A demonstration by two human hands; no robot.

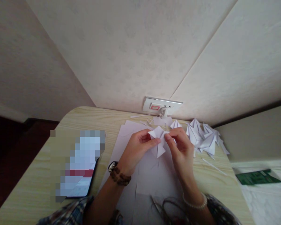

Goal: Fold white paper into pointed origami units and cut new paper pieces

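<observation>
Between my two hands is a small piece of folded white paper [158,148] with pointed corners and a crease down its middle. My left hand [137,147] is closed on its left side, the thumb lying across the front. At the upper right corner, my right hand [181,147] pinches the paper between thumb and finger. Both hands are above white paper sheets [126,150] lying on the wooden table [84,120]. To the right of my right hand lies a pile of folded white paper pieces [203,137].
A phone [84,168], partly blurred out, lies at the left. Behind the hands, a plug [164,112] sits in a wall socket [152,104]. Scissors [156,206] rest near my body. A thin paper strip [214,166] is at the right, a green packet [258,177] beyond the table.
</observation>
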